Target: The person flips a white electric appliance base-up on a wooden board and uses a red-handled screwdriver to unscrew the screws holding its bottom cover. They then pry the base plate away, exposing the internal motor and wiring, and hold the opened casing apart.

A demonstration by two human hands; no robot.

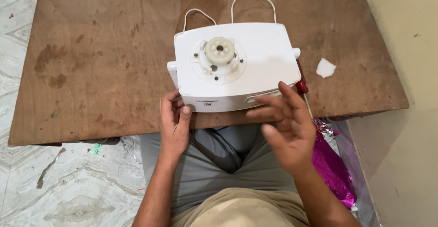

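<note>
A white appliance base (235, 67) sits near the front edge of a stained brown wooden surface (100, 62), seen from above by the person seated at it. On top of the base is a round, cream-coloured coupling (220, 50) set in a circular plate with small screws around it. A thin white cord (253, 1) loops out from behind the base. The left hand (174, 122) is at the front left corner of the base, fingers curled in loosely, its grip resting against the base's lower edge and the surface edge rather than closed around anything. The right hand (285, 124) hovers just in front of the base's front right corner; its grip is released, fingers spread and slightly blurred, with the fingertips over the front face of the base, and whether they touch it cannot be told. Just right of the base, partly behind the right hand, lies a screwdriver with a red handle (301, 82). Further right of the base is a small scrap of white paper (325, 67). Below the base, beside the person's grey-clad lap, lies a shiny pink foil wrapper (335, 167).
</note>
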